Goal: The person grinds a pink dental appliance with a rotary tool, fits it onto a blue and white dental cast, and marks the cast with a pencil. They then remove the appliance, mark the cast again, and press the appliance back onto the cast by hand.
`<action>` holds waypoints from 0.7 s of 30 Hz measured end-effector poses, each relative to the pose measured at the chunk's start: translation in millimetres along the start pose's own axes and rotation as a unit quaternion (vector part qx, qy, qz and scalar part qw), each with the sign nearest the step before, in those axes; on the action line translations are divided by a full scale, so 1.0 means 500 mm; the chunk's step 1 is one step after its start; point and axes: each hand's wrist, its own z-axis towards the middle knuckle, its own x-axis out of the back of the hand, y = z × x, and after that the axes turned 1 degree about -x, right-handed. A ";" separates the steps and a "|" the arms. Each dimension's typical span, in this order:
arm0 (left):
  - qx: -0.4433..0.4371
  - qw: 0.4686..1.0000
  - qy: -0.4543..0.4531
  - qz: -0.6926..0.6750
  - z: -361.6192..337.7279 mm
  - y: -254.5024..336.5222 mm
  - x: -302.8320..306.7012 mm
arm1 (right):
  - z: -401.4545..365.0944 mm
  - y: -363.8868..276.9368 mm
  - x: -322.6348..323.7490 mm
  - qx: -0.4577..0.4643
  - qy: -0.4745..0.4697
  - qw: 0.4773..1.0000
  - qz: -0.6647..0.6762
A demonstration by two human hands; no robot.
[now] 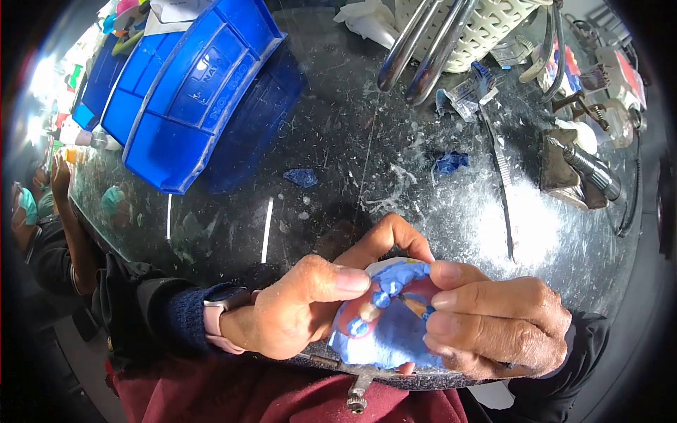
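Dark tabletop [338, 120] with blue bin [190, 99], thin metal tool [502, 173], blue scraps [301, 177]

I steady a blue and pink dental model [391, 345] in my left hand [293, 310], while my right hand [504, 321] holds a pencil-like tip [415, 305] over it; beyond, on the dark tabletop [335, 130], sit a blue bin [187, 95], a white basket [479, 35] and a slim metal tool [503, 169]

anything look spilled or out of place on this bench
Yes: white specks and smears mark the dark benchtop, like unwiped residue. A crumpled blue scrap lies loose near the blue bin, another near the long metal tool, like stray litter. The handheld blue-and-pink piece shows no obvious damage.
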 end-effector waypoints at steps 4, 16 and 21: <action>-0.002 1.000 0.002 0.006 -0.001 -0.001 0.003 | -0.006 -0.002 -0.008 -0.012 0.026 1.000 -0.005; -0.037 0.998 -0.045 0.026 -0.003 -0.002 0.000 | -0.004 0.024 -0.020 -0.018 0.198 0.970 0.140; -0.005 1.000 0.016 -0.019 -0.003 0.004 -0.012 | -0.016 0.006 -0.032 -0.062 0.219 0.957 0.180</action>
